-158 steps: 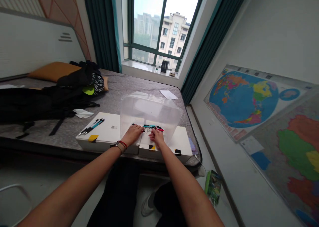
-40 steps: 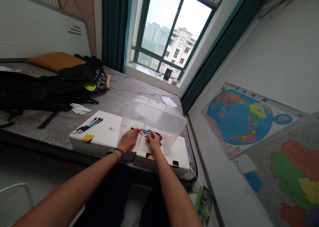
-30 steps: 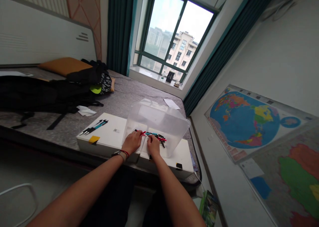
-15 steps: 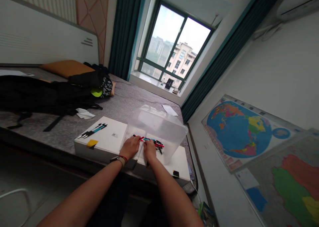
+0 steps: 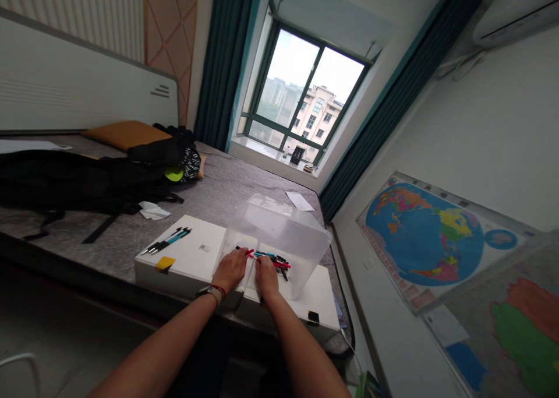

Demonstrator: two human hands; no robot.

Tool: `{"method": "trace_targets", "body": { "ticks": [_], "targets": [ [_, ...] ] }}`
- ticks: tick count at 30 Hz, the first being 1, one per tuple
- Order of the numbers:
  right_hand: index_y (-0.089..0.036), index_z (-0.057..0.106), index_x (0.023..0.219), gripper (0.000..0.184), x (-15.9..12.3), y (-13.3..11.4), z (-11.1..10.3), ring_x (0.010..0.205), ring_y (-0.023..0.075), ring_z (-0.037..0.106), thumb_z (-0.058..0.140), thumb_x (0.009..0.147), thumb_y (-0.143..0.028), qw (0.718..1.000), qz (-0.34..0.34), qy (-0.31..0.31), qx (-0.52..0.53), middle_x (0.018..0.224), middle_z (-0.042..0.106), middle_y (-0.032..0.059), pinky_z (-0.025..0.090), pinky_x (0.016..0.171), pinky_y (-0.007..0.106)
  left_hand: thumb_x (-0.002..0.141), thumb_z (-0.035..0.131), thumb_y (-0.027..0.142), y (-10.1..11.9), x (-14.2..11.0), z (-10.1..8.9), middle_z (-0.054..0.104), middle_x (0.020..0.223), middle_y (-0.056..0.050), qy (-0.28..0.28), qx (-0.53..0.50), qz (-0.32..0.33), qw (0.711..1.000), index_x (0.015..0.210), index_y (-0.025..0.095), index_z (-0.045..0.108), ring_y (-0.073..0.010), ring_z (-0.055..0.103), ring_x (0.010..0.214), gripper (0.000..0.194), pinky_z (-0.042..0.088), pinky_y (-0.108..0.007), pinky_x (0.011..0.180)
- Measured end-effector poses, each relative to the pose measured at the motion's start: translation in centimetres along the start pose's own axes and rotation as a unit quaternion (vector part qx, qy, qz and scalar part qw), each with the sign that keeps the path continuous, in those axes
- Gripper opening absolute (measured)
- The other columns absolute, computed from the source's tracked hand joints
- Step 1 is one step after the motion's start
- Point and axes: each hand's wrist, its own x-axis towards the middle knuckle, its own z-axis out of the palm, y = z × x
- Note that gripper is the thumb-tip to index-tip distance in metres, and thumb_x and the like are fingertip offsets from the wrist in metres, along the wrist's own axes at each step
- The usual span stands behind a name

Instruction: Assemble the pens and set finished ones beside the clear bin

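At the mouth of a translucent plastic bin tipped on its side, my left hand is closed on a red pen. Close beside it, my right hand has its fingers pinched together; a small pale tip shows between the two hands, but what the right fingers hold is hidden. Just past my right fingers lies a pile of loose pens in red, blue and black. Several assembled blue and black pens rest side by side on the left white box.
A second white box supports the bin's right side. Both boxes sit at the edge of a grey mattress. Behind on the left are a crumpled tissue and a black backpack. White paper lies behind the bin.
The view has tilted up a little, so everything sits lower in the picture. My hands stay close together at the bin, with the red pen still in the left one.
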Motion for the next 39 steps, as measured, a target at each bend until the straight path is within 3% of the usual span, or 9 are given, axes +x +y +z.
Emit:
{"method": "trace_targets", "body": {
  "ticks": [6, 11, 15, 19, 22, 27, 32, 37, 39],
  "targets": [
    [-0.019, 0.065, 0.118, 0.037, -0.3, 0.3, -0.2, 0.098, 0.0225, 0.061, 0.039, 0.092, -0.012, 0.996, 0.031, 0.056, 0.060, 0.110, 0.062, 0.0117, 0.047, 0.089, 0.032, 0.099, 0.031, 0.024, 0.0, 0.0, -0.1, 0.064, 0.093, -0.011, -0.004, 0.006, 0.006, 1.000, 0.116, 0.018, 0.055, -0.0239, 0.059, 0.087, 0.030, 0.046, -0.036, 0.080],
    [-0.018, 0.071, 0.100, 0.027, -0.3, 0.8, -0.4, 0.091, 0.0212, 0.062, 0.045, 0.092, -0.021, 0.986, 0.046, 0.087, 0.138, 0.097, 0.066, 0.0094, 0.046, 0.089, 0.032, 0.097, 0.032, 0.019, 0.0, 0.0, -0.2, 0.064, 0.099, -0.011, -0.016, 0.007, 0.012, 1.000, 0.118, 0.019, 0.054, -0.0242, 0.058, 0.094, 0.031, 0.046, -0.036, 0.084],
    [-0.017, 0.071, 0.089, 0.018, 0.5, 1.6, -0.6, 0.078, 0.0201, 0.063, 0.059, 0.084, -0.029, 0.960, 0.104, 0.119, 0.231, 0.084, 0.070, 0.0064, 0.049, 0.080, 0.032, 0.097, 0.035, 0.020, 0.1, 0.1, -0.3, 0.065, 0.102, -0.011, -0.029, 0.002, 0.013, 0.999, 0.118, 0.019, 0.056, -0.0240, 0.058, 0.097, 0.030, 0.046, -0.036, 0.086],
    [-0.017, 0.074, 0.087, 0.023, 2.3, 2.2, -1.4, 0.061, 0.0169, 0.061, 0.068, 0.076, -0.036, 0.918, 0.148, 0.085, 0.358, 0.073, 0.071, 0.0030, 0.052, 0.061, 0.029, 0.097, 0.035, 0.022, 0.3, 0.2, -0.4, 0.066, 0.100, -0.011, -0.021, -0.002, 0.006, 1.000, 0.116, 0.019, 0.057, -0.0243, 0.058, 0.096, 0.030, 0.046, -0.037, 0.086],
    [-0.017, 0.076, 0.090, 0.026, 3.3, 2.2, -2.1, 0.065, 0.0185, 0.066, 0.072, 0.072, -0.036, 0.901, 0.145, 0.041, 0.407, 0.076, 0.073, 0.0040, 0.055, 0.060, 0.030, 0.098, 0.035, 0.023, 0.3, 0.2, -0.3, 0.066, 0.098, -0.011, -0.018, 0.001, -0.003, 1.000, 0.116, 0.019, 0.058, -0.0242, 0.059, 0.095, 0.029, 0.046, -0.036, 0.085],
    [-0.022, 0.078, 0.087, 0.018, 3.5, 1.6, -2.7, 0.076, 0.0211, 0.069, 0.073, 0.073, -0.033, 0.931, 0.109, 0.009, 0.349, 0.083, 0.076, 0.0036, 0.058, 0.072, 0.035, 0.098, 0.036, 0.025, 0.2, 0.1, -0.1, 0.065, 0.096, -0.012, -0.019, 0.007, 0.001, 1.000, 0.116, 0.018, 0.059, -0.0240, 0.059, 0.090, 0.030, 0.046, -0.036, 0.083],
    [-0.024, 0.078, 0.089, 0.013, 3.6, 0.4, -3.5, 0.086, 0.0204, 0.071, 0.069, 0.080, -0.028, 0.976, 0.035, -0.011, 0.214, 0.091, 0.077, 0.0033, 0.053, 0.088, 0.035, 0.098, 0.036, 0.025, 0.3, 0.1, -0.4, 0.065, 0.096, -0.012, -0.023, 0.007, -0.001, 1.000, 0.116, 0.017, 0.059, -0.0235, 0.059, 0.092, 0.030, 0.046, -0.036, 0.083],
    [-0.023, 0.076, 0.097, 0.016, 4.7, -0.2, -4.8, 0.086, 0.0169, 0.071, 0.064, 0.085, -0.024, 0.989, 0.006, -0.020, 0.144, 0.095, 0.076, 0.0027, 0.053, 0.087, 0.029, 0.098, 0.035, 0.025, 0.4, 0.1, -0.7, 0.066, 0.098, -0.012, -0.022, 0.005, 0.003, 1.000, 0.117, 0.016, 0.059, -0.0233, 0.059, 0.090, 0.031, 0.046, -0.036, 0.081],
    [-0.023, 0.076, 0.096, 0.016, 5.2, -0.2, -5.1, 0.084, 0.0159, 0.070, 0.065, 0.085, -0.023, 0.990, -0.008, -0.049, 0.128, 0.094, 0.076, 0.0020, 0.053, 0.087, 0.028, 0.099, 0.035, 0.025, 0.3, 0.1, -0.6, 0.066, 0.098, -0.012, -0.014, 0.003, 0.006, 1.000, 0.116, 0.015, 0.058, -0.0233, 0.059, 0.090, 0.031, 0.046, -0.035, 0.080]
  ]
}}
